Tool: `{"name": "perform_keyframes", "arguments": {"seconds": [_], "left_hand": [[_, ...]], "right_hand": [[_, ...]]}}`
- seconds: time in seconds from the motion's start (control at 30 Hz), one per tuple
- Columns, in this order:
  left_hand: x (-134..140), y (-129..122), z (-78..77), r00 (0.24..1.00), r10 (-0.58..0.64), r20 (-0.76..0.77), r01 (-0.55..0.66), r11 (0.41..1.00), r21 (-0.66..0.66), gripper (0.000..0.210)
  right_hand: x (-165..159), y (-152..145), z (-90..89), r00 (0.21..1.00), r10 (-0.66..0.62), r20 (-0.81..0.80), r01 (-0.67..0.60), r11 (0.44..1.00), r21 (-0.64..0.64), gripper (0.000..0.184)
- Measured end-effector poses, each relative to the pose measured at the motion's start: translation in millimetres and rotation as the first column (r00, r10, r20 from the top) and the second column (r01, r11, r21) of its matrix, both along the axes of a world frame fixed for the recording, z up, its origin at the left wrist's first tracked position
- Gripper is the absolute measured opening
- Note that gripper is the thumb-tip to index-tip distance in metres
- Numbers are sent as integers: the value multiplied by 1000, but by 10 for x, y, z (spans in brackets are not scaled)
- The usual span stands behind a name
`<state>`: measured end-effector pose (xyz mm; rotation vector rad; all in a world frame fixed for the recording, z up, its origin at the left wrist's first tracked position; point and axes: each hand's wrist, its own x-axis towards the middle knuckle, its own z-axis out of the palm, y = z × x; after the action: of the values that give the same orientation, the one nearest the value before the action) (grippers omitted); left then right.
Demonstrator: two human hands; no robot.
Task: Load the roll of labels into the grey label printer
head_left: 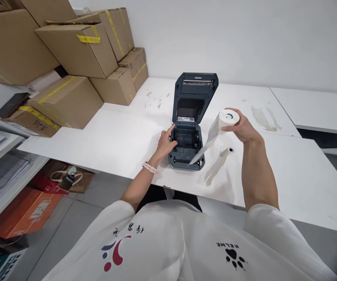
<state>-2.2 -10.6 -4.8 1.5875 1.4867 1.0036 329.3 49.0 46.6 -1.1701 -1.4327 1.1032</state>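
A dark grey label printer (196,100) stands on the white table with its lid raised and its inner bay showing. My left hand (166,143) grips the printer's left side, the index finger reaching toward the hinge and the thumb over the edge. Held up to the right of the printer is a white label roll (228,118), with my right hand (243,127) closed around it. Its loose strip (212,136) hangs down to the printer's front edge. A nearly bare small roll (226,152) with a curled paper tail lies on the table below my right hand.
Cardboard boxes (68,101) are piled at the table's back left, against the wall. The white table (121,132) has its front edge close to my body. Left of me, a shelf (7,146) and an orange box (27,210) stand low. Another white tabletop (320,107) adjoins at right.
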Motion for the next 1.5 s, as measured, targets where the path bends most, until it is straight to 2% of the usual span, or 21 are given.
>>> {"name": "perform_keyframes", "arguments": {"seconds": [0.1,0.2,0.3,0.37,0.5,0.63,0.7,0.83,0.93,1.03,1.13,1.2,1.23,1.3,1.37,1.43,1.5], "left_hand": [[11,6,1,999,-18,38,17,1000,25,73],[34,-28,-5,993,13,114,-23,996,89,65],[55,-62,-18,988,47,145,-70,985,160,40],[62,-68,-36,984,80,160,-108,978,177,29],[70,-60,-79,962,135,236,-164,981,105,32],[86,-63,-91,940,152,305,-174,984,46,32],[92,-62,-96,933,155,326,-177,983,40,30],[93,-49,-129,923,152,354,-174,984,33,27],[89,-41,-157,922,144,360,-179,982,65,26],[90,-42,-164,918,152,365,-184,981,56,26],[93,-39,-173,913,152,379,-176,984,30,27],[94,-28,-195,907,148,394,-177,984,37,28],[94,-21,-209,903,150,402,-181,983,41,29],[95,-9,-237,897,156,414,-190,981,41,30],[98,-5,-248,893,158,421,-189,981,33,31],[102,-13,-238,891,163,423,-188,982,18,31],[106,-26,-215,889,173,424,-192,981,1,30]], "right_hand": [[38,179,-304,997,-39,-71,34,997,-69,91],[3,278,-536,995,-58,-79,48,992,-116,92],[-55,298,-686,998,-58,-29,53,986,-158,93],[-61,281,-722,999,-45,-7,43,983,-179,95],[147,156,-663,1000,19,7,-18,981,-195,94],[587,-198,-659,992,-33,-125,18,993,-119,69],[740,-445,-722,987,-31,-158,13,994,-111,65],[669,-848,-821,995,100,2,-97,974,-205,76],[409,-958,-710,966,197,168,-146,951,-272,61],[150,-969,-376,901,360,244,-294,917,-269,46],[-157,-951,83,803,531,271,-517,846,-127,49],[-447,-896,337,730,568,381,-591,804,-68,52],[-614,-847,419,692,546,473,-593,803,-59,52],[-962,-707,470,585,416,696,-542,839,-45,48],[-1272,-544,391,424,250,870,-463,886,-29,46],[-1492,-414,249,297,152,943,-407,913,-19,46],[-1603,-365,119,260,129,957,-399,917,-15,46]]}}
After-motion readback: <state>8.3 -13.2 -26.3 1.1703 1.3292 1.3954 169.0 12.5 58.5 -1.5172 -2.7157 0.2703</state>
